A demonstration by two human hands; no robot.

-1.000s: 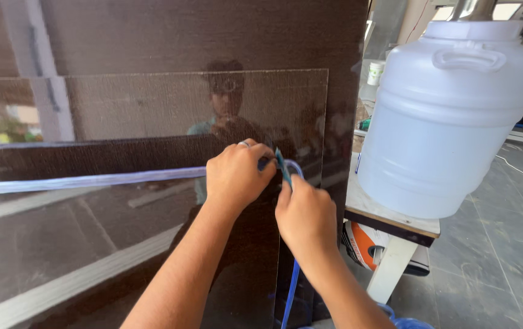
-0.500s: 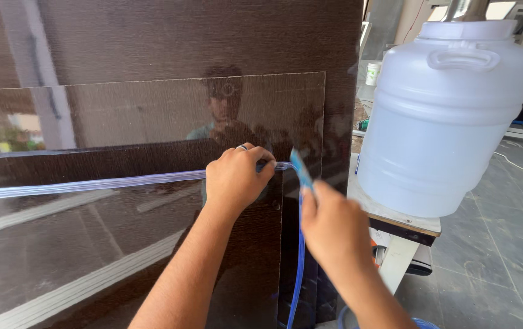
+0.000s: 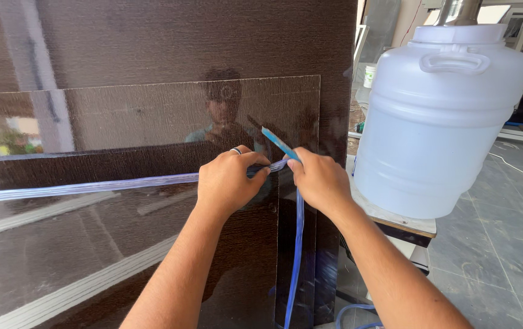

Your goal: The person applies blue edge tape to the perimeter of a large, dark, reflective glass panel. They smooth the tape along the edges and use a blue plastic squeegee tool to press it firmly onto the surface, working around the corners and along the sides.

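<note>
A clear glass sheet (image 3: 152, 116) leans against a dark brown wood-grain panel (image 3: 182, 36). A blue plastic strap (image 3: 91, 186) runs across the panel from the left to my hands. My left hand (image 3: 228, 183), a ring on one finger, pinches the strap where it meets a second length. My right hand (image 3: 316, 180) grips that other length of blue strap (image 3: 297, 244), which hangs straight down; its short free end (image 3: 277, 141) sticks up to the left above my fingers. The two hands are almost touching at the panel's right side.
A large white plastic jug (image 3: 444, 116) with a moulded handle stands on a small table (image 3: 395, 219) close to my right arm. Grey stone tiles (image 3: 499, 244) cover the floor at the right. A reflection of a person shows in the glass.
My right hand has moved back in toward my left hand and a little up, bringing the strap's free end with it. My left hand stays pinched on the strap.
</note>
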